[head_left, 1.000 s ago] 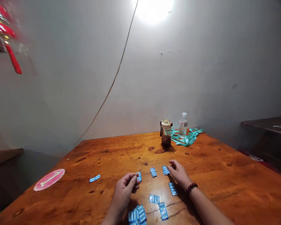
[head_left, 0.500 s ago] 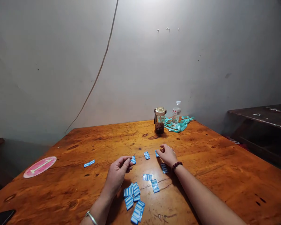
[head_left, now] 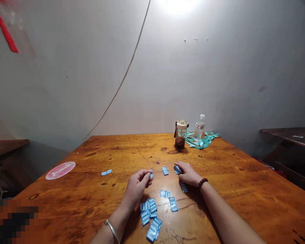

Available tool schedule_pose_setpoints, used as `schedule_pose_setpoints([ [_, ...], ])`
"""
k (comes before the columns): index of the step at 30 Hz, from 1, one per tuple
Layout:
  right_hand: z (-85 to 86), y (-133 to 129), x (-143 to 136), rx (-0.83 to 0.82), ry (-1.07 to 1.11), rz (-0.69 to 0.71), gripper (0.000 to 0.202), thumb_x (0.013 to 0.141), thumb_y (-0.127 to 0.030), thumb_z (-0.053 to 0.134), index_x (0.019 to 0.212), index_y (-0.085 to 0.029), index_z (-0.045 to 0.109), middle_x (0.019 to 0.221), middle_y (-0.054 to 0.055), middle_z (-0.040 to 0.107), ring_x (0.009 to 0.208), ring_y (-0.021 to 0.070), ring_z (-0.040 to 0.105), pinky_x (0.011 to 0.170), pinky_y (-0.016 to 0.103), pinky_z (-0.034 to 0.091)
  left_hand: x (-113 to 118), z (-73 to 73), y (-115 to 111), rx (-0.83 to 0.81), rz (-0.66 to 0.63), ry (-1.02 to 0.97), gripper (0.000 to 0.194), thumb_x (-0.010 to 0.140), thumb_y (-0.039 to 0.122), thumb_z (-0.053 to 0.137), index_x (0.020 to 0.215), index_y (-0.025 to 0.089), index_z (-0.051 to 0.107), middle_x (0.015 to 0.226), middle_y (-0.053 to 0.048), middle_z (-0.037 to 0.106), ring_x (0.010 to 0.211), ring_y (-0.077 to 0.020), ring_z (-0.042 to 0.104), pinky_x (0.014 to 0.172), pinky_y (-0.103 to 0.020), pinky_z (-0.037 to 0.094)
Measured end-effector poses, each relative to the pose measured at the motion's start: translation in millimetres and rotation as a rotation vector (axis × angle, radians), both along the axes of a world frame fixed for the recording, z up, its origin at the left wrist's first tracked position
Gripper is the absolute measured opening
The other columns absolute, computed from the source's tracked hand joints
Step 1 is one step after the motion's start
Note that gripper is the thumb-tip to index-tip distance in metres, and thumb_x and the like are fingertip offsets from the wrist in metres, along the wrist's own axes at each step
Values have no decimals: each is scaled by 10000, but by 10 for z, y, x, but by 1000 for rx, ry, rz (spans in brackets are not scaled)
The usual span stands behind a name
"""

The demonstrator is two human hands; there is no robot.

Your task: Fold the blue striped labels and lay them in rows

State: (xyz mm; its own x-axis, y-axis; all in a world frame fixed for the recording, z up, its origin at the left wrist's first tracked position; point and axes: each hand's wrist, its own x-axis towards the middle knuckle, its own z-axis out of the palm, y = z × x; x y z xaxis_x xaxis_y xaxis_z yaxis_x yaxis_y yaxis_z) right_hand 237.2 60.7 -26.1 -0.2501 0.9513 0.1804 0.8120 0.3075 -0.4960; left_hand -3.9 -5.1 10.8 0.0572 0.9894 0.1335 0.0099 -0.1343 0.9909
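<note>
My left hand (head_left: 140, 184) has its thumb and fingers pinched together above the table. A small blue-and-white strip (head_left: 151, 174) shows just beyond its fingertips, partly covered; whether anything sits in the pinch is hidden. My right hand (head_left: 189, 173) is low on the table, its thumb and fingers around another patch of blue-and-white strips (head_left: 177, 170). Beneath its wrist side lies a further strip group (head_left: 184, 187). Between the hands is a flat strip group (head_left: 165, 170). Closer to me lie two touching groups (head_left: 173, 204) and an overlapping pile (head_left: 148, 210).
A lone strip (head_left: 106, 173) and a pink oval sticker (head_left: 60, 170) are on the left of the wooden table (head_left: 127, 149). At the back right stand a brown-filled lidded cup (head_left: 180, 135) and a water bottle (head_left: 199, 127), beside turquoise ribbon (head_left: 205, 141).
The camera has turned, so everything sits further right in the picture. My right hand has lowered and its fingers are now around the strips; my left hand keeps its pinch.
</note>
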Motion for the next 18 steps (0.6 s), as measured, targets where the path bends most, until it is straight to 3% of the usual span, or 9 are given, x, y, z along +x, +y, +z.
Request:
schedule_pose_setpoints([
  [6, -40, 67, 2, -21, 126, 13, 528, 584, -103, 478, 1105, -181, 516, 1000, 64, 563, 950, 179, 467, 837, 276, 349, -17, -13, 14, -15, -14, -1, 274, 710, 368, 524, 828, 130, 592, 642, -20, 567, 558, -101, 495, 511, -201, 380],
  [18, -34, 35, -20, 49, 195, -52, 446, 628, -162, 513, 1074, -169, 534, 994, 71, 571, 933, 189, 486, 829, 302, 359, 4, 18, -9, -26, -22, 7, 280, 689, 379, 544, 818, 136, 597, 639, -20, 577, 556, -106, 503, 512, -205, 382],
])
